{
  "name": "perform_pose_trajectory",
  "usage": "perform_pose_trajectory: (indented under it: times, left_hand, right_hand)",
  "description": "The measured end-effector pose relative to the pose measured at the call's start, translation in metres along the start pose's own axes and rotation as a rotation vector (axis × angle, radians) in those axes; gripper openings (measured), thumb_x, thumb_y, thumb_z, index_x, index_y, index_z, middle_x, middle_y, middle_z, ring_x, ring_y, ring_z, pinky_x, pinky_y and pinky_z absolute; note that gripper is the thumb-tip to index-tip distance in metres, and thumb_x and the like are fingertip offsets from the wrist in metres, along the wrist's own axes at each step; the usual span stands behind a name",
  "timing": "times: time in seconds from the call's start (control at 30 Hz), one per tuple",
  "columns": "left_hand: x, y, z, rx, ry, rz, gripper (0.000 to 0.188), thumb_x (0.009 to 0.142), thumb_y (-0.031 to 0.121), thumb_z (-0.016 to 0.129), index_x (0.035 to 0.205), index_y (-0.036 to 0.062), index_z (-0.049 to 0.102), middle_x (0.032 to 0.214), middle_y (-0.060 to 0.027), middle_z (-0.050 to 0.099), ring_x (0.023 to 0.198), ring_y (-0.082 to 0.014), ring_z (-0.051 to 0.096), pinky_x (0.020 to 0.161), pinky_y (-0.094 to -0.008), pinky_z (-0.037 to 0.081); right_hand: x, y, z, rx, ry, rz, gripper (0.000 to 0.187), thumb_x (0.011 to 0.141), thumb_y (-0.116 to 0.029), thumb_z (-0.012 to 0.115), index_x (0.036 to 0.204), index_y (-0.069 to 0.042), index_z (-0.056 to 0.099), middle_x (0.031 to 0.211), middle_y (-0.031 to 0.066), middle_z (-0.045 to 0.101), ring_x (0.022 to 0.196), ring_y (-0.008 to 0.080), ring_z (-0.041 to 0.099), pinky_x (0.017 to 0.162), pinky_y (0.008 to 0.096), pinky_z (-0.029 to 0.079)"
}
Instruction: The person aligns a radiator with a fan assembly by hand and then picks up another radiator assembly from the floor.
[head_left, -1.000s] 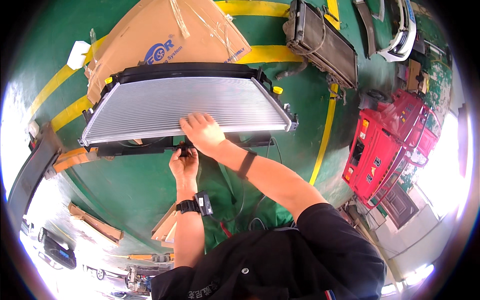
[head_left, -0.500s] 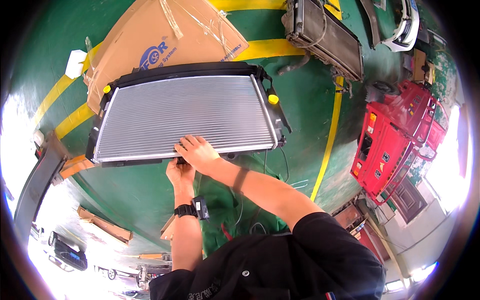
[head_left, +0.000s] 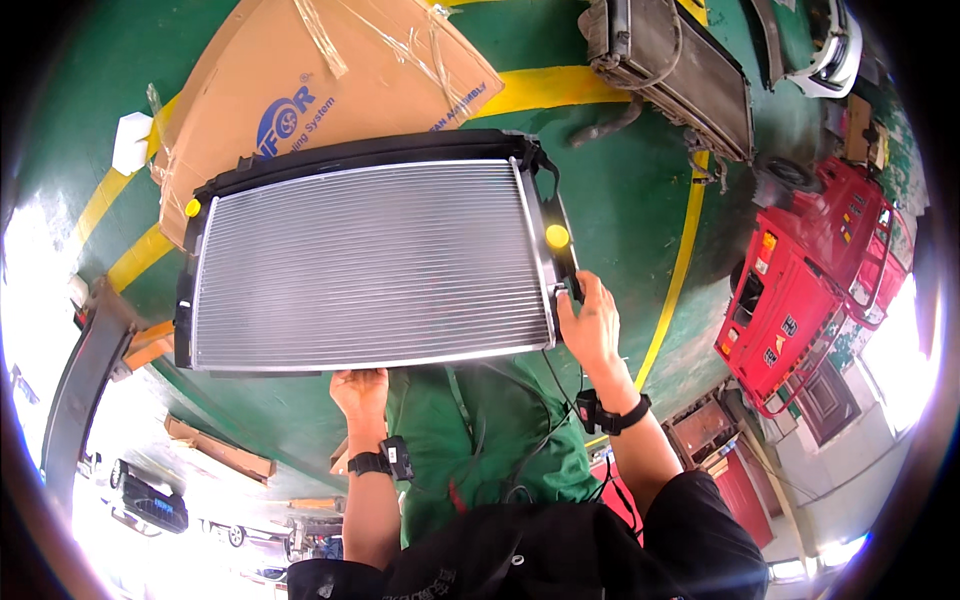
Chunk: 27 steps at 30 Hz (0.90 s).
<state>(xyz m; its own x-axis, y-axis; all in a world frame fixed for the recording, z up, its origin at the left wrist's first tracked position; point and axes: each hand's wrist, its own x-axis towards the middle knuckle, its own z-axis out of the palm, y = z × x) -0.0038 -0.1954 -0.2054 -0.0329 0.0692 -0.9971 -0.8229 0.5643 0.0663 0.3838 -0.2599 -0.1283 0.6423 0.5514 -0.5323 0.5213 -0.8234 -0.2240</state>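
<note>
A silver finned car radiator [head_left: 370, 265] with a black plastic frame is held up in front of me, its broad face toward me. Yellow caps [head_left: 557, 237] sit on its left and right sides. My left hand [head_left: 359, 393] grips the middle of the near lower edge from below; its fingertips are hidden behind the radiator. At the right end, my right hand [head_left: 594, 325] is closed around the black side part, below the yellow cap there. Dark devices are strapped to both wrists.
A large flattened cardboard box [head_left: 330, 70] lies on the green floor beyond the radiator. An old, dirty radiator assembly [head_left: 680, 75] lies at the far right, near yellow floor lines. A red vehicle [head_left: 800, 280] stands to the right, a dark lift arm [head_left: 85, 370] to the left.
My right hand has moved from the lower middle edge to the radiator's right end and closed there. The radiator has come nearer to me and tilted slightly. My left hand stays at the lower edge.
</note>
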Motion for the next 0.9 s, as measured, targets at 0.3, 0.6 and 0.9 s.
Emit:
perform_pose_trajectory:
  times: [0.3,0.6,0.9]
  left_hand:
    - [0.008,-0.009,0.005,0.039,0.146,0.02,0.027,0.087,0.014,0.05,0.105,0.0022,0.066,0.107,-0.0104,0.069,0.101,-0.0274,0.065,0.087,-0.047,0.054]
    - [0.022,-0.021,-0.019,0.037,0.103,-0.001,0.035,0.097,0.029,0.048,0.118,0.0052,0.062,0.116,-0.0094,0.066,0.108,-0.0288,0.062,0.09,-0.0483,0.053]
    - [0.026,-0.024,-0.021,-0.014,-0.039,-0.07,0.039,0.098,0.029,0.046,0.125,0.004,0.058,0.127,-0.0114,0.06,0.119,-0.031,0.056,0.104,-0.0494,0.044]
  right_hand:
    - [0.016,-0.005,0.037,-0.314,-0.171,0.069,0.044,0.084,-0.027,0.069,0.119,-0.004,0.056,0.104,0.0137,0.065,0.102,0.0327,0.06,0.083,0.0455,0.047]
    - [0.054,0.009,0.068,0.019,0.003,0.226,0.034,0.083,-0.021,0.071,0.104,0.0,0.054,0.106,0.0187,0.063,0.084,0.0373,0.062,0.077,0.0451,0.052]
    - [0.107,0.015,0.079,-0.316,-0.007,-0.044,0.02,0.086,-0.032,0.069,0.091,-0.014,0.063,0.073,0.0096,0.064,0.059,0.0329,0.064,0.053,0.0427,0.051]
